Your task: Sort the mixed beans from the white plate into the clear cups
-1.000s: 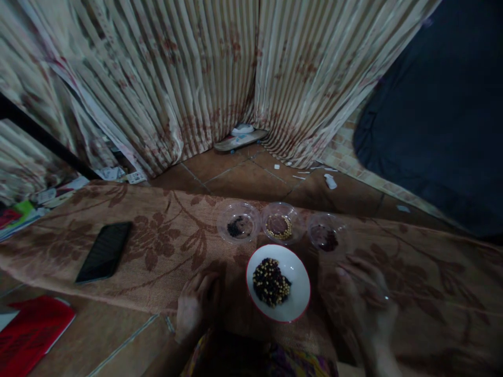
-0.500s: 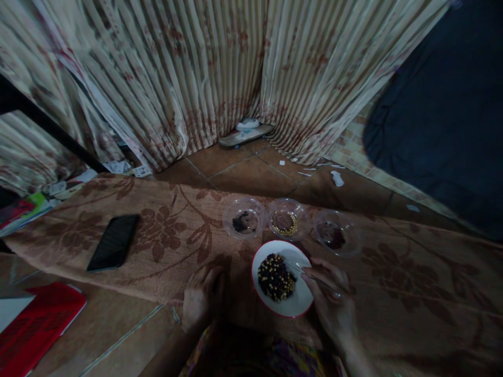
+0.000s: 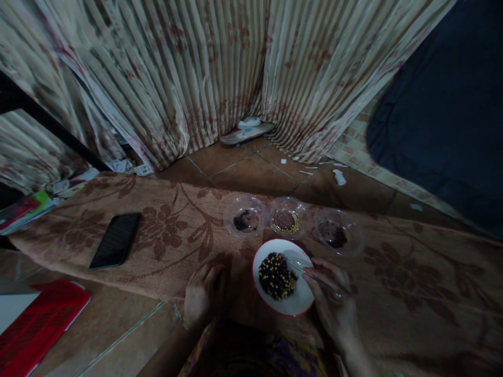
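Note:
A white bowl with a red rim (image 3: 297, 305) sits on a brown flowered cloth (image 3: 165, 235) and holds a heap of mixed dark and pale beans (image 3: 277, 276). My right hand (image 3: 332, 303) rests at the bowl's right edge, fingers pinched on thin tweezers (image 3: 301, 267) that reach over the bowl toward the beans. My left hand (image 3: 202, 298) lies curled on the cloth just left of the bowl, holding nothing I can see. Behind the bowl stand three clear cups: one with black beans (image 3: 244, 216), one with pale beans (image 3: 290, 218), one with dark red beans (image 3: 338, 231).
A black phone (image 3: 115, 240) lies on the cloth at the left. A red book (image 3: 39, 324) lies on the tiled floor at lower left. Striped curtains (image 3: 220, 68) hang behind, with a sandal (image 3: 247, 131) at their foot. A dark cloth mass (image 3: 444, 110) fills the right.
My right hand has come in from the right onto the bowl's rim and the tweezers now reach over the beans. The left hand has stayed put.

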Demonstrator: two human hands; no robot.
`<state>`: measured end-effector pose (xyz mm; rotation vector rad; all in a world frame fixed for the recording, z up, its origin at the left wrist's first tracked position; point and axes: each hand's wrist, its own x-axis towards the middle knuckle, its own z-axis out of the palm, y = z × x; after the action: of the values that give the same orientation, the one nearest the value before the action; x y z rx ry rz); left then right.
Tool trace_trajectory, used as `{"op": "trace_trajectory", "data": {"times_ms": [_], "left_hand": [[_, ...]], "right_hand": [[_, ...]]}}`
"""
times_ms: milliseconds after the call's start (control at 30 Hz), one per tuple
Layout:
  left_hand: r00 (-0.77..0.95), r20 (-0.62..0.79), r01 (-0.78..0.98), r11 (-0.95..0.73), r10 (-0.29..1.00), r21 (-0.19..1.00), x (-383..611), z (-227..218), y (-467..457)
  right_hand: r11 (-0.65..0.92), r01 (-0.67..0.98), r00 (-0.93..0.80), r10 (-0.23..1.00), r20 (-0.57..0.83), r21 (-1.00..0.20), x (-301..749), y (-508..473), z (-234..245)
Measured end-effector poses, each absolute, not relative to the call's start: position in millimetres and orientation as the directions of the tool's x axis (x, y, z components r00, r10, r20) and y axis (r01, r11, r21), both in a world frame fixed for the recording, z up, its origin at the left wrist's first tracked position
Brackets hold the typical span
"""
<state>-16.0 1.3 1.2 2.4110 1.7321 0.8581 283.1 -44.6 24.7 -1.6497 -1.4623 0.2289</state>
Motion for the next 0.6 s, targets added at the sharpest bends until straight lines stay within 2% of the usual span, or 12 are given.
{"op": "trace_trajectory", "data": {"times_ms": [200,600], "left_hand": [[0.218,0.402,0.853,-0.374,0.889,0.365,-16.8,0.3,0.9],[0.221,0.399,0.849,-0.377,0.89,0.37,-16.6,0.4,1.9]], "right_hand": [[0.077,0.687,0.289,0.883,0.369,-0.722,282.8,-48.0,19.4],[0.088,0.688,0.317,0.856,0.407,-0.721,282.3,-47.7,23.9]]}}
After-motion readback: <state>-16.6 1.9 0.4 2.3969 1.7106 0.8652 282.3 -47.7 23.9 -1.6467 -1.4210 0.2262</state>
